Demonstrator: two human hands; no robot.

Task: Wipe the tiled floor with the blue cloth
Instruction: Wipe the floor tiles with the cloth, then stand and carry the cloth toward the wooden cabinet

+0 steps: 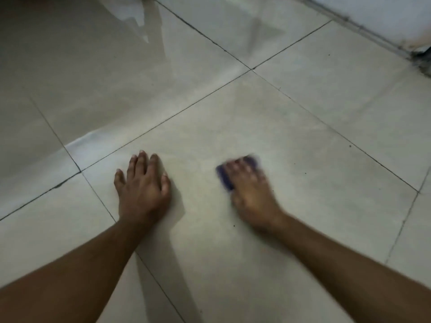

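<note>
Presently I note the right hand, fingers pressing flat on the blue cloth, may skid on the glossy tiled floor, where the left hand braces, fingers spread.

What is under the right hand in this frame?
The blue cloth, pressed on the tiled floor by the right hand. Only its edges show beyond the blurred fingers; the rest is covered.

Open tiled floor ahead and between hands. Left hand flat on tile, blocks leftward path of right hand. Wall base bounds far right.
</note>
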